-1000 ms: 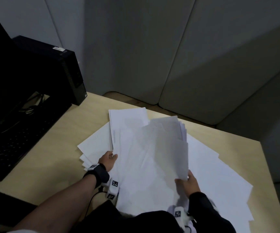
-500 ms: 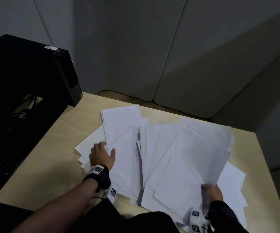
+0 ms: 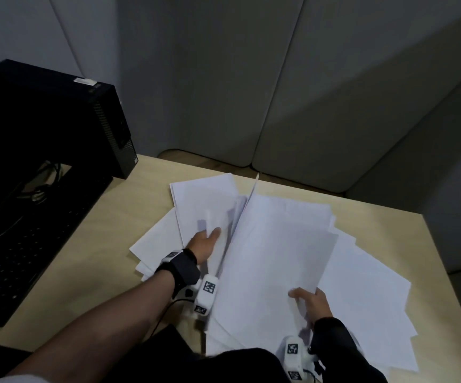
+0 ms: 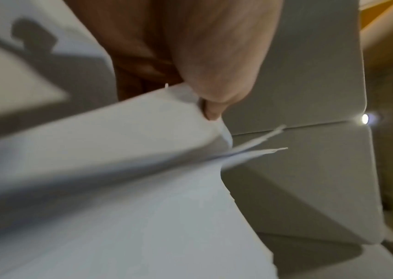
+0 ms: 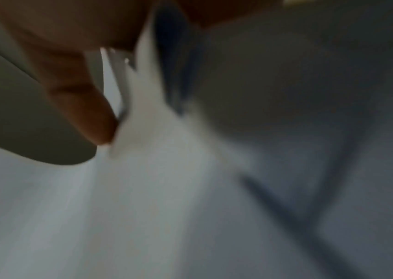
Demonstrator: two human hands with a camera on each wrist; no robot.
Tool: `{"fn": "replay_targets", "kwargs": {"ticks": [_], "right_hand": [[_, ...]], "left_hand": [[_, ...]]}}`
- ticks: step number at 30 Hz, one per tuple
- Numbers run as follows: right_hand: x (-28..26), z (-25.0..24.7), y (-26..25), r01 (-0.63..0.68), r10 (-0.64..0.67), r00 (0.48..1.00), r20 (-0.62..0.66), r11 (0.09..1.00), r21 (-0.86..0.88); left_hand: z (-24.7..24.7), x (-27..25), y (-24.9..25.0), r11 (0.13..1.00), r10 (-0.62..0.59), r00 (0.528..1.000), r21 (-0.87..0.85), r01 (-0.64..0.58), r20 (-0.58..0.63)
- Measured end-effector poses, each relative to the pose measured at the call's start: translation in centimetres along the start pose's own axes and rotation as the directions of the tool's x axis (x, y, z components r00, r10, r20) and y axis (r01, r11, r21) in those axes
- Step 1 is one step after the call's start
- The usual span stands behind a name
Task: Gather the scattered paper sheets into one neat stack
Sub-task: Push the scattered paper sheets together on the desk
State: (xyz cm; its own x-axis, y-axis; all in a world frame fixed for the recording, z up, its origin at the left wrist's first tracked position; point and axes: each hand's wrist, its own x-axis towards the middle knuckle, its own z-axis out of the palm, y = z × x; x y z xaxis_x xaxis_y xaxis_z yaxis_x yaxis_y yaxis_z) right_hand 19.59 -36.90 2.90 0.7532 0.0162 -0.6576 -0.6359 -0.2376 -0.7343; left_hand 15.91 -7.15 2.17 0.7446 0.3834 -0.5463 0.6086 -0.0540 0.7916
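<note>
Left of the sheets (image 3: 273, 261) stands a computer (image 3: 58, 117) on the tabletop (image 3: 107, 244). The left hand (image 3: 204, 244) pinches the sheets' left edge; the right hand (image 3: 311, 302) grips a lifted bundle at their near right, more spread beyond.

Grey padded wall panels (image 3: 224, 78); wooden desk (image 3: 107, 244)

Left forearm (image 3: 107, 319) bare; black wrist strap (image 3: 181, 268) carrying a white camera module (image 3: 206, 297) with black square-pattern tags and a thin black cable. Right arm in dark sleeve (image 3: 340, 344); matching white tagged module (image 3: 293, 357) at wrist.
</note>
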Motion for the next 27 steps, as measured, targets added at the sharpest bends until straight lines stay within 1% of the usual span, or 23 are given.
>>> {"fn": "replay_targets", "kwargs": {"ticks": [1, 2, 3, 4, 7, 9, 11, 13, 14, 16, 17, 19, 21, 22, 23, 25, 27], "right_hand": [[0.1, 0.1, 0.1, -0.012, 0.011, 1.0, -0.02, 0.999, -0.047], [0.4, 0.2, 0.5, -0.035, 0.032, 0.999, -0.032, 0.995, -0.09], [0.7, 0.3, 1.0, -0.04, 0.035, 0.999, -0.041, 0.992, -0.122], [0.7, 0.3, 1.3, -0.046, 0.04, 0.998, -0.043, 0.988, -0.149], [0.3, 0.7, 1.5, -0.05, 0.043, 0.998, -0.042, 0.984, -0.172], [0.3, 0.9, 1.4, -0.031, 0.028, 0.999, -0.015, 0.979, -0.204], [0.7, 1.0, 2.0, -0.054, 0.059, 0.998, 0.01, 0.964, -0.26], [1.9, 0.4, 3.7, -0.067, 0.081, 0.995, 0.05, 0.969, -0.24], [2.2, 0.2, 4.1, -0.066, 0.084, 0.994, 0.07, 0.973, -0.223], [1.0, 0.5, 3.2, -0.065, 0.088, 0.991, 0.097, 0.974, -0.216], [0.6, 0.5, 3.0, -0.061, 0.086, 0.99, 0.113, 0.975, -0.213], [0.0, 0.9, 2.4, -0.063, 0.088, 0.984, 0.153, 0.985, -0.162], [0.1, 1.3, 2.2, -0.057, 0.077, 0.982, 0.171, 0.991, -0.121], [0.1, 1.3, 2.2, -0.057, 0.075, 0.981, 0.176, 0.993, -0.104], [0.0, 1.3, 2.1, -0.055, 0.069, 0.981, 0.179, 0.995, -0.084], [0.2, 0.8, 2.1, -0.071, 0.076, 0.982, 0.174, 0.997, -0.038], [0.3, 0.6, 2.1, -0.09, 0.093, 0.979, 0.18, 0.996, -0.023]], "left_hand": [[-0.7, 0.5, -0.8, 0.995, 0.008, 0.999, 0.097, -0.003, -0.047], [-1.4, 0.6, -1.5, 0.985, -0.006, 0.997, 0.17, 0.019, -0.08], [-2.0, 0.7, -2.3, 0.979, -0.026, 0.996, 0.199, 0.042, -0.082], [-2.4, 0.7, -3.1, 0.979, -0.06, 0.997, 0.191, 0.069, -0.053], [-2.6, 1.1, -5.6, 0.983, -0.105, 0.994, 0.157, 0.099, 0.029], [-2.4, 1.4, -6.3, 0.972, -0.111, 0.994, 0.21, 0.104, 0.023], [-2.4, 1.6, -5.8, 0.952, -0.111, 0.993, 0.282, 0.115, -0.031], [-2.5, 2.0, -4.7, 0.936, -0.137, 0.985, 0.312, 0.162, -0.101], [-2.5, 2.1, -4.1, 0.938, -0.143, 0.981, 0.298, 0.176, -0.131], [-2.2, 2.1, -3.2, 0.957, -0.117, 0.981, 0.248, 0.152, -0.152], [-1.8, 1.9, -3.0, 0.964, -0.096, 0.985, 0.235, 0.128, -0.142], [-0.6, 1.4, -3.1, 0.965, -0.06, 0.996, 0.252, 0.076, -0.071], [0.3, 0.9, -3.5, 0.959, -0.065, 0.997, 0.278, 0.054, 0.029], [0.3, 0.8, -3.5, 0.961, -0.081, 0.995, 0.268, 0.063, 0.057], [0.0, 1.0, -3.6, 0.97, -0.09, 0.994, 0.23, 0.073, 0.063], [-1.1, 1.1, -3.3, 0.988, -0.104, 0.994, 0.118, 0.1, 0.026], [-1.7, 0.8, -3.2, 0.984, -0.113, 0.994, 0.136, 0.112, 0.003]]}}
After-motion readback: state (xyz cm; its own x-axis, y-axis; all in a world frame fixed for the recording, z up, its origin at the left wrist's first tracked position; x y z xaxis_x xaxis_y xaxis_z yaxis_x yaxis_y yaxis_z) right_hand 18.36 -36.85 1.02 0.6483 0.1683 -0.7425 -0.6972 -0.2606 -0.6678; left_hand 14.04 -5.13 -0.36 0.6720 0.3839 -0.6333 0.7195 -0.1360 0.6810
